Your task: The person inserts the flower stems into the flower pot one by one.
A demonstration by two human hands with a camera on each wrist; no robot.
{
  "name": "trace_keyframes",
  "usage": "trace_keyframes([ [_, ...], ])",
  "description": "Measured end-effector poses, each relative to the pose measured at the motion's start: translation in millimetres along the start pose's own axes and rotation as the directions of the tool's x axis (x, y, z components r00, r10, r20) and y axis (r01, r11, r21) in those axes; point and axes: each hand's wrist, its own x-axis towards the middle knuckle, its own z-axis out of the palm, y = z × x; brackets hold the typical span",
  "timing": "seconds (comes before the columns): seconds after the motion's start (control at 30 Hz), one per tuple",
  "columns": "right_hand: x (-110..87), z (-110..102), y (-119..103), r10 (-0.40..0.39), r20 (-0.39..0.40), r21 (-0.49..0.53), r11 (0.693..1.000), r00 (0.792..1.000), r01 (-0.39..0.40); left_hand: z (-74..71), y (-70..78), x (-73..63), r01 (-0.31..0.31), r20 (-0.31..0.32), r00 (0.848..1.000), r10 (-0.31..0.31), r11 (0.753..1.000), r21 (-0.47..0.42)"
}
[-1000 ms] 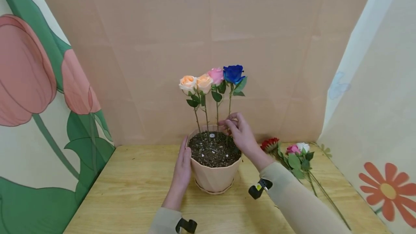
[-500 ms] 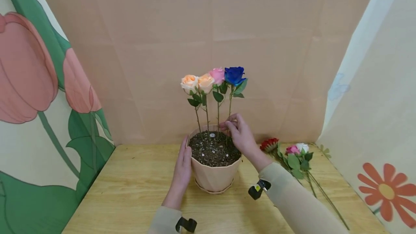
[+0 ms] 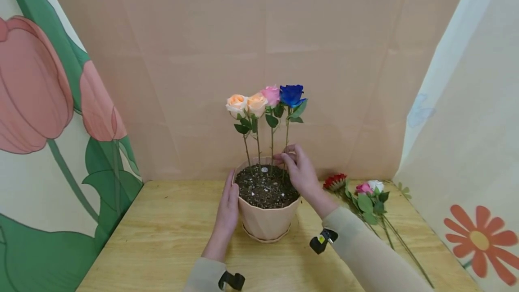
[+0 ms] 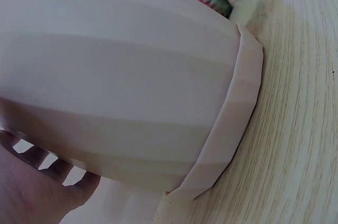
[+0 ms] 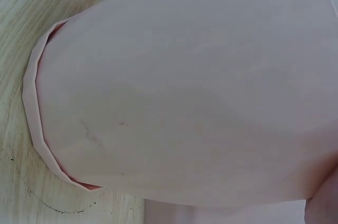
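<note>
While the left hand [image 3: 228,208] rests straight-fingered against the pot [image 3: 267,223], the right hand [image 3: 302,171] pinches the blue rose [image 3: 292,96], upright in soil [image 3: 265,195], by its stem [image 3: 287,132]; probably light and bendy, it is best held low.

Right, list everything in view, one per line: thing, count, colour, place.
Table: one, light wood, centre
Plant pot: one, peach-pink, on the table
Saucer: one, peach-pink, under the pot
Soil: one fill, dark, in the pot
Disc: one, whitish, on the soil
Peach roses: two, peach, in the soil, left
Pink rose: one, pink, right of those
Blue rose: one, blue, in the soil, far right
Loose flowers: three, red, deep pink, white, lying right of the pot
Backdrop: one, pinkish beige, behind
Printed panels: two, pale with flowers, both sides
Wrist devices: two, black, one per wrist
Sleeves: two, beige, forearms
Left hand: one, fingers against the pot
Right hand: one, fingers pinching the blue rose's stem
</note>
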Motion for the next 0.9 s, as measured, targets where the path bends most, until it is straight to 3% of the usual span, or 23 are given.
trace_keyframes([
  [0.23,-3.1,-0.1,2.7,0.022,-0.002,-0.041,0.999,1.0,-0.022,-3.1,-3.6,1.4,0.0,-0.004,1.0,0.0,1.0,-0.003],
  [0.53,-4.0,0.2,0.5,0.065,-0.007,0.023,0.998,0.998,-0.065,-4.6,-6.6,1.4,-0.007,-0.002,1.0,0.007,1.0,-0.004],
  [0.9,-4.9,-1.3,-1.0,0.063,-0.041,-0.099,0.993,0.997,-0.067,-7.4,-7.8,1.4,-0.017,-0.003,1.0,0.017,1.0,-0.003],
])
